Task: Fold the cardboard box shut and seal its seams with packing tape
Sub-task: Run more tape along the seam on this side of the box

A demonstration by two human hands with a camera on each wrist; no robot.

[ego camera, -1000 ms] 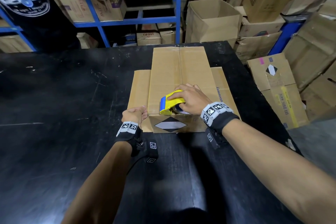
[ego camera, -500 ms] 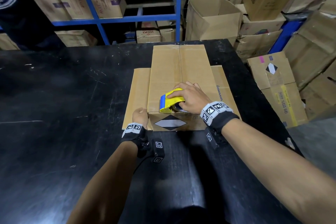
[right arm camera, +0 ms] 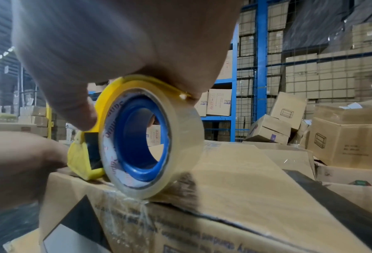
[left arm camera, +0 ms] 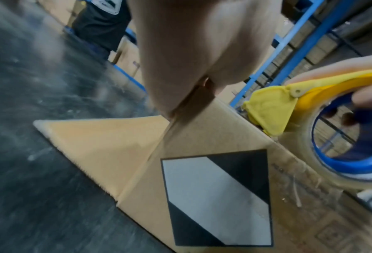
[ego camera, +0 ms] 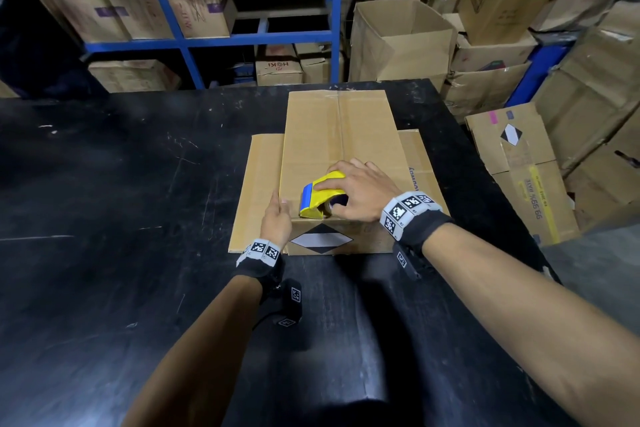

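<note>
A brown cardboard box (ego camera: 337, 135) lies on the black table (ego camera: 121, 184), its top flaps folded shut and side flaps spread flat. A black-and-white diamond label (ego camera: 321, 239) marks its near face. My right hand (ego camera: 360, 192) grips a yellow and blue tape dispenser (ego camera: 320, 198) holding a clear tape roll (right arm camera: 150, 137), which sits on the box's near top edge. A crinkled strip of tape (right arm camera: 141, 210) runs down the near face. My left hand (ego camera: 277, 222) rests against the box's near left corner (left arm camera: 198, 95), thumb on top, fingers hidden.
Blue shelving (ego camera: 242, 38) with boxes stands behind the table. Stacked and open cardboard boxes (ego camera: 519, 45) crowd the floor to the right. A person in dark clothes (left arm camera: 100, 25) stands at the far left.
My left hand has slid up from the box's lower near corner to its top left edge. The right hand and dispenser have stayed at the near edge; the head view shifted slightly.
</note>
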